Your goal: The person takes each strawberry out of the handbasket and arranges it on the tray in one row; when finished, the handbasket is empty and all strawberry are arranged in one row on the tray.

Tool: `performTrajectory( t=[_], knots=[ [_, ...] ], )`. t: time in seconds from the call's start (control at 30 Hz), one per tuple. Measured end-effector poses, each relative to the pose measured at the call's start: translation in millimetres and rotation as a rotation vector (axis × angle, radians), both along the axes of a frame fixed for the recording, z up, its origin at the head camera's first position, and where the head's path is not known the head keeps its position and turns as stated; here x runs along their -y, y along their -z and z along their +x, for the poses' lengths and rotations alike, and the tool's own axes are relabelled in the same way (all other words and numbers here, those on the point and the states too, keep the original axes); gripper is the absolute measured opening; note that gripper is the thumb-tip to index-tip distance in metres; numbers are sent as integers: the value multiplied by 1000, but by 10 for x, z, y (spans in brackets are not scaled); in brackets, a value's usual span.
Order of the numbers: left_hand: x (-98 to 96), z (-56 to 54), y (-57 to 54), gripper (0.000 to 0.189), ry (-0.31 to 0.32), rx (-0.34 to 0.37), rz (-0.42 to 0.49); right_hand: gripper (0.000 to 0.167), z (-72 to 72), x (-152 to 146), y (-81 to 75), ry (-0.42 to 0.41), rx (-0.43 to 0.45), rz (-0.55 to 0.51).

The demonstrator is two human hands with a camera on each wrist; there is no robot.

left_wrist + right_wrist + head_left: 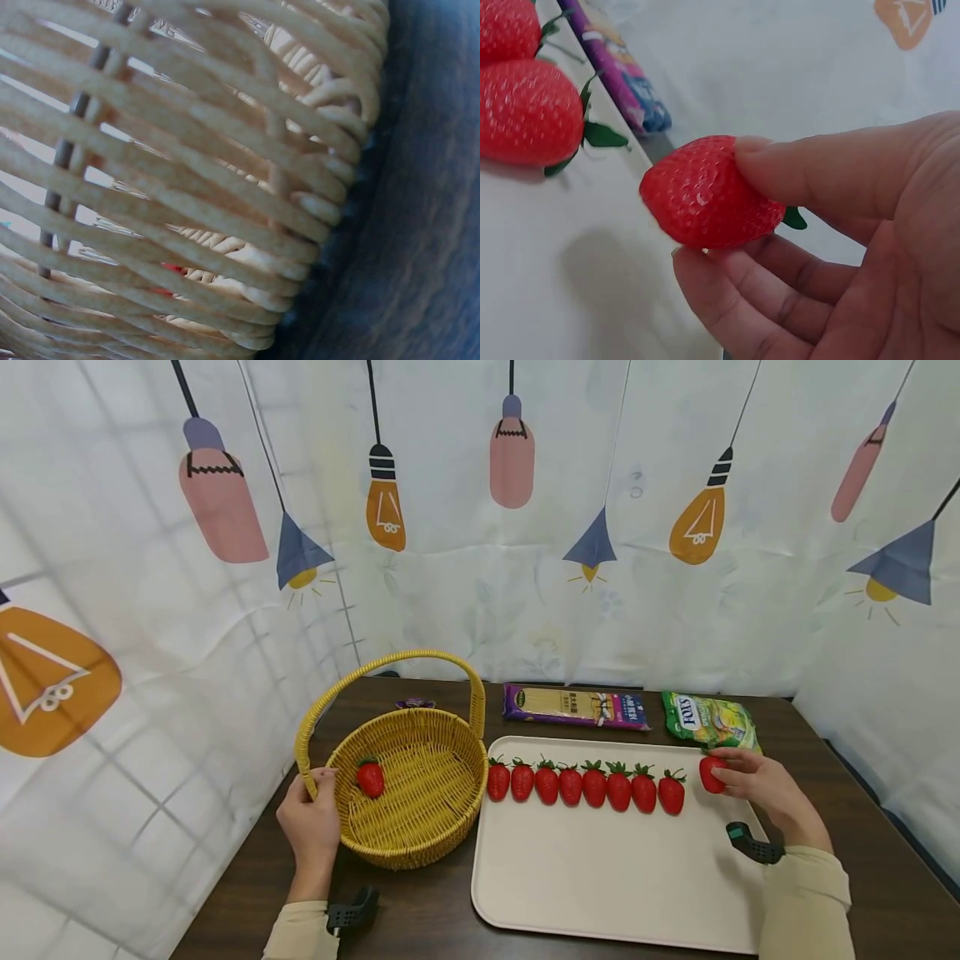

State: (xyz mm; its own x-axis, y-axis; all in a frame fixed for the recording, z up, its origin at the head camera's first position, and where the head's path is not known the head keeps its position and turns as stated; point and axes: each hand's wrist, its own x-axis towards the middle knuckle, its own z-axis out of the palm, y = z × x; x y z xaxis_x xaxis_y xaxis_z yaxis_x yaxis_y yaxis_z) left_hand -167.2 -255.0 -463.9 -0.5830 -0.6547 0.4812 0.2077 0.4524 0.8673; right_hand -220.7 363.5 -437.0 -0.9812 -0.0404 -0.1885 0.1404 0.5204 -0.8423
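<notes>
My left hand [313, 814] grips the yellow wicker basket [405, 858] at its left side, where the arched handle meets the rim. One strawberry [371, 778] lies inside the basket, near its left wall. In the right wrist view, my right hand [832, 240] pinches a red strawberry [712, 191] between thumb and fingers. The head view places this hand over the upper right of a cream tray [615, 877]. A row of several strawberries [595, 787] lies along the tray's far side, leaves pointing away from me. Woven strands of the basket fill most of the left wrist view.
Behind the tray lie a purple pasta packet [573, 706] and a green FOX'S bag [708, 720]. A small purple item [415, 702] shows behind the basket. Printed white curtains [465, 593] surround the dark wooden table [420, 910] at the back and sides.
</notes>
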Motion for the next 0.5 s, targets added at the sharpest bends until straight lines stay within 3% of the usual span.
performTrajectory(
  t=[0.33,0.5],
  knots=[
    [-1,-2,-8,18,-1,-4,5,58,5,-63,70,-52,61,100],
    [-5,-1,-9,17,-2,-4,5,54,13,-73,105,-79,77,100]
  ],
)
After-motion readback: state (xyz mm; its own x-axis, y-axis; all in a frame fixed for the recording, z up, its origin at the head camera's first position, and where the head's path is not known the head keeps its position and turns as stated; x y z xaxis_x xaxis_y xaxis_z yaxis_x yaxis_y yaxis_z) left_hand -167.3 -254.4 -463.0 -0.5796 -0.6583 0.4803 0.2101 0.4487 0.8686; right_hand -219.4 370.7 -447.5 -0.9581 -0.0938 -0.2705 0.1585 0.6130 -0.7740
